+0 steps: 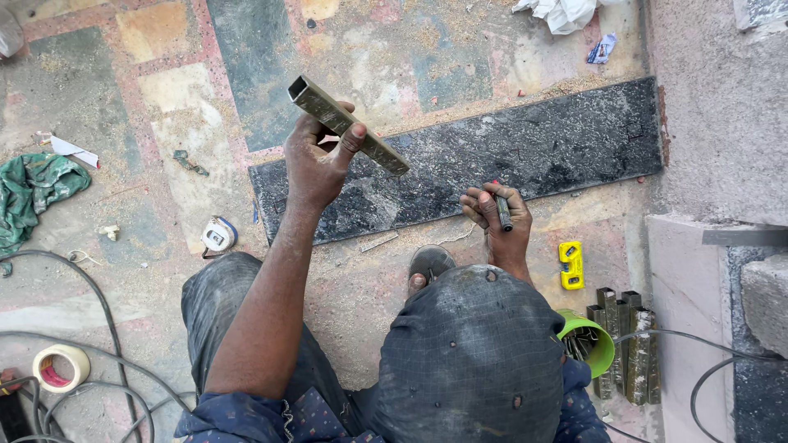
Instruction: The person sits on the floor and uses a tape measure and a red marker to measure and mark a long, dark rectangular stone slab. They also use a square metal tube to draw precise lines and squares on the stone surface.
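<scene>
Rough metalwork site, dusty floor [164, 90], cut steel tubes [628, 344], cables [107, 328]

A worker in dusty dark grey trousers [472, 353] and a navy shirt with a small floral print [295, 414], arms bare to the elbow, one sandal [429, 264] visible.

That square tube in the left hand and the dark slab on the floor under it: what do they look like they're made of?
The square tube looks like hollow metal, probably steel: thin walls at the open end, and a dull brownish, scuffed finish. The dark slab looks like polished stone, likely granite: black with pale speckles, straight cut edges, dusty on top. The left hand holds the tube above the slab.
</scene>
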